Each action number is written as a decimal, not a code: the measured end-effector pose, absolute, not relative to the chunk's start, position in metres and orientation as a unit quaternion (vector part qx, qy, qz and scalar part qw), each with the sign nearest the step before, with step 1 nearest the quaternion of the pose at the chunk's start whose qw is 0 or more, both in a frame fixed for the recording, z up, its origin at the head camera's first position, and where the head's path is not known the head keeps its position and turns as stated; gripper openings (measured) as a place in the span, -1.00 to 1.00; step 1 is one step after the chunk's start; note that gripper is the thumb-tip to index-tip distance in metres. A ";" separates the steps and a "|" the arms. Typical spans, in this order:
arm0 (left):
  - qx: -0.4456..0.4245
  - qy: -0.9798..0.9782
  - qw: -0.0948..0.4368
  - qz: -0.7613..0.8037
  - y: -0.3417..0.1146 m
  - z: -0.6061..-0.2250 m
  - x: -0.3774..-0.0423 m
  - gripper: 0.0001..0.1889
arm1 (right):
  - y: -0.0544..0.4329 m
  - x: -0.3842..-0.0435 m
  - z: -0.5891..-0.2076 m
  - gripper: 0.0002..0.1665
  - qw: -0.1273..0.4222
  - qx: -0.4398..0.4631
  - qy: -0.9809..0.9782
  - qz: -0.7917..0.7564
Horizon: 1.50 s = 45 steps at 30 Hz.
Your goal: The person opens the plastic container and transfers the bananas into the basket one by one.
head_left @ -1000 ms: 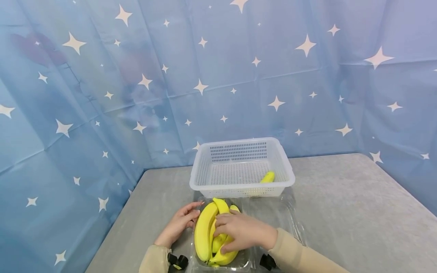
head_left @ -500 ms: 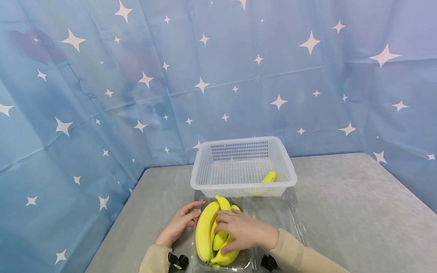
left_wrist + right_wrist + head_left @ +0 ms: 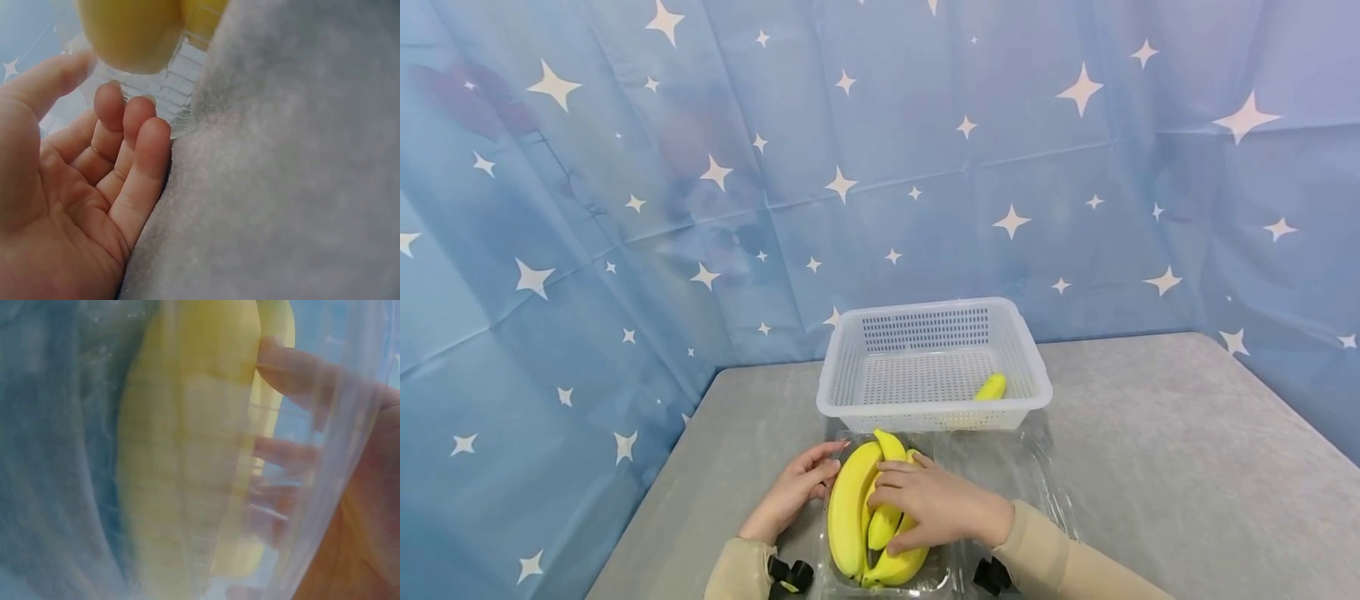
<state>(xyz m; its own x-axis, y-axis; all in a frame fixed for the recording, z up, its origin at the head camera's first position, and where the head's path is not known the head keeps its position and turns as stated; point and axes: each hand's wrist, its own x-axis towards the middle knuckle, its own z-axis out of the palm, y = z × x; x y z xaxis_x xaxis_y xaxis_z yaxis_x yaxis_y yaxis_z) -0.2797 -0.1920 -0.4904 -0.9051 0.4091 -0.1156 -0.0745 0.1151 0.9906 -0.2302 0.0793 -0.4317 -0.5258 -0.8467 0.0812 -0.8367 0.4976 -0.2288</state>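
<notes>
several bananas [image 3: 883, 527] under right grip [image 3: 936, 504] in clear container [image 3: 937, 575]

Head view bright, evenly lit — right-wrist view hazy, low in contrast.

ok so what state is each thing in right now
clear container: open, holding bananas
its lid: folded out to the right
bananas in the container: unpeeled
white basket: upright, uncovered
banana in the basket: unpeeled, partly hidden
left hand: fingers relaxed, at the container's left edge
right hand: curled over bananas
curtain: hanging, creased
</notes>
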 end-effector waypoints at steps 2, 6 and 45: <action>0.118 0.723 0.185 0.655 -0.191 -0.490 -0.281 -0.44 | 0.080 -0.230 -0.431 -0.39 0.018 -0.487 0.865 -0.120; 0.119 0.724 0.185 0.654 -0.191 -0.488 -0.282 -0.45 | 0.081 -0.231 -0.428 -0.41 0.013 -0.488 0.865 -0.116; 0.119 0.730 0.185 0.648 -0.193 -0.489 -0.279 -0.43 | 0.082 -0.224 -0.424 -0.49 0.005 -0.496 0.862 -0.103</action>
